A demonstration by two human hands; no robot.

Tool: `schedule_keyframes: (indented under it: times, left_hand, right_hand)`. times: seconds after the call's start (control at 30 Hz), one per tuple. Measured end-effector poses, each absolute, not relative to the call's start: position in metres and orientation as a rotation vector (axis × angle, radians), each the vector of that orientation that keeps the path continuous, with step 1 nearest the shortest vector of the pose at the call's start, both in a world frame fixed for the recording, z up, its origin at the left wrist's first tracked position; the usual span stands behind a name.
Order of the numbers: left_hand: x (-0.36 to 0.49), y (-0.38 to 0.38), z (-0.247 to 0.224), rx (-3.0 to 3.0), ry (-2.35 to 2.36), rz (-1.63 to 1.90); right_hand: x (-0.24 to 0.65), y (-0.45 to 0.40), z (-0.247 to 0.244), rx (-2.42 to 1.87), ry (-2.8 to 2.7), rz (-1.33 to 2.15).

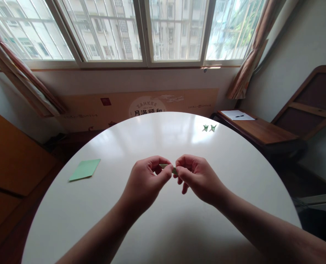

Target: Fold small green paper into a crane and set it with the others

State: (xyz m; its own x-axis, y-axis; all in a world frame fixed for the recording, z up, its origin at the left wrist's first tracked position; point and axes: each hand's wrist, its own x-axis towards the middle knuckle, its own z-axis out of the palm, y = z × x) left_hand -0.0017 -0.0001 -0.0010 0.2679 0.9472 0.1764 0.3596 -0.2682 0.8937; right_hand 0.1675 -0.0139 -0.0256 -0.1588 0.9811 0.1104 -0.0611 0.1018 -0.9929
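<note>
Between my two hands, above the middle of the white round table [163,227], is a small folded piece of green paper [174,171]. My left hand [149,178] pinches its left part between thumb and fingers. The thumb and index finger of my right hand [197,174] close on its right end, while the other fingers curl below. Most of the paper is covered by my fingertips, so its folded shape is hard to make out. A stack of light green square paper [84,169] lies at the left of the table. Two small green origami figures [209,128] stand near the far right edge.
Beyond the table's right edge, a wooden side table [264,128] bears white paper [238,115] with a pen on it. A folded wooden chair or frame [308,99] leans at the right wall. A printed board [110,106] stands below the windows. An orange-brown cabinet [11,154] is at the left.
</note>
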Motion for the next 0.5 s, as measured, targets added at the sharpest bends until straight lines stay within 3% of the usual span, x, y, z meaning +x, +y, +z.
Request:
schedule_keyframes:
  times: [0.5]
  left_hand:
    - [-0.0033,0.0048,-0.0002,1.62,1.105,0.922]
  right_hand:
    - [0.1666,-0.0156,-0.0259,-0.999,-1.315,1.308]
